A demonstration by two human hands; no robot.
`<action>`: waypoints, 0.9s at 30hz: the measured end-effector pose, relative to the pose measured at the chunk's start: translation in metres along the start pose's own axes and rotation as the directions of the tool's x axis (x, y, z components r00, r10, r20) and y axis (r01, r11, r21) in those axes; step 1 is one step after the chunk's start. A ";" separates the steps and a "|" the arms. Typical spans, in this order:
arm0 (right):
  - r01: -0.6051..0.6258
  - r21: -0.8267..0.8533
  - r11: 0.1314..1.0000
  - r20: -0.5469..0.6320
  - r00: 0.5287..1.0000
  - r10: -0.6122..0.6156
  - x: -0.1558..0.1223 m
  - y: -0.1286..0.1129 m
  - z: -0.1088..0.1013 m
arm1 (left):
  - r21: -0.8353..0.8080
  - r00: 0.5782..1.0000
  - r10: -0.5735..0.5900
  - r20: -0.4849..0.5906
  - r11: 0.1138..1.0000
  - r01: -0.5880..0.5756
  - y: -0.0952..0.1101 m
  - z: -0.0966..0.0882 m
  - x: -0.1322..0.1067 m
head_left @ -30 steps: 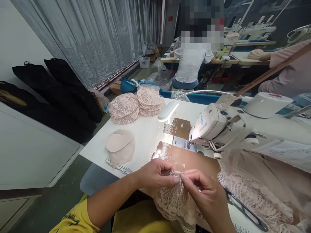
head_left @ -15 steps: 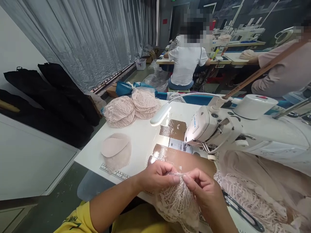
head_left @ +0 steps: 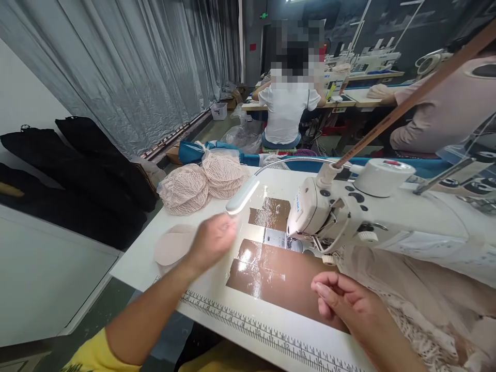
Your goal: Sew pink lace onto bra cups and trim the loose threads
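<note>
My left hand (head_left: 215,238), smeared by motion, is over the left of the sewing table (head_left: 217,276), just below the lamp head (head_left: 242,198). Its fingers look curled, but what they hold, if anything, does not show. Partly behind that wrist lies a pale beige fabric cup piece (head_left: 170,247). My right hand (head_left: 344,299) hovers over the brown taped sheet (head_left: 287,274), thumb and fingertips pressed together; anything between them is too small to make out. A white sewing machine (head_left: 310,209) stands beyond the right hand, with beige mesh and lace fabric (head_left: 387,289) to its right.
Stacks of beige lace cups (head_left: 185,188) lie at the table's back left. Printed ruler marks (head_left: 248,325) run along the front edge. A brown pole (head_left: 387,124) slants over the machine. Co-workers sit ahead, one in a white shirt (head_left: 285,113). Black covered rolls (head_left: 93,160) stand left.
My hands have parted. The left moved up and left toward the lamp, the right a little to the right. The beige lace piece between them is out of sight. The view has shifted slightly.
</note>
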State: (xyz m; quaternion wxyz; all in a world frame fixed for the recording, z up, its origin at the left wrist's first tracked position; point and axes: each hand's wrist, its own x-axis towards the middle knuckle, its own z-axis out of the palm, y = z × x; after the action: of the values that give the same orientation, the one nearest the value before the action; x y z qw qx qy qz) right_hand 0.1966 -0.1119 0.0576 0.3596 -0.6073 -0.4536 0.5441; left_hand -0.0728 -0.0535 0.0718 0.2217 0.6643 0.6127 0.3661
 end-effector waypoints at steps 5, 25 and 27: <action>0.152 -0.407 0.901 0.072 0.988 -0.134 0.023 0.000 0.003 | 0.546 0.877 0.216 0.428 0.712 -0.442 0.018 0.096 -0.002; 0.430 -0.900 -0.069 0.396 0.740 -0.544 0.060 0.052 0.016 | 0.093 0.710 0.532 0.462 0.767 -0.635 0.010 0.097 0.003; 0.408 -0.910 -0.081 0.379 0.736 -0.561 0.061 0.051 0.017 | 0.113 0.700 0.546 0.459 0.746 -0.656 0.003 0.105 0.002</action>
State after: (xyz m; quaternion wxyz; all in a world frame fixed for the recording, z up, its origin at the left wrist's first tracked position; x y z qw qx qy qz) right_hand 0.1873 -0.0724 -0.0131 0.0753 -0.5108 -0.8518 -0.0889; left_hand 0.0092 -0.0356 0.0080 0.1160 0.9122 0.3445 0.1892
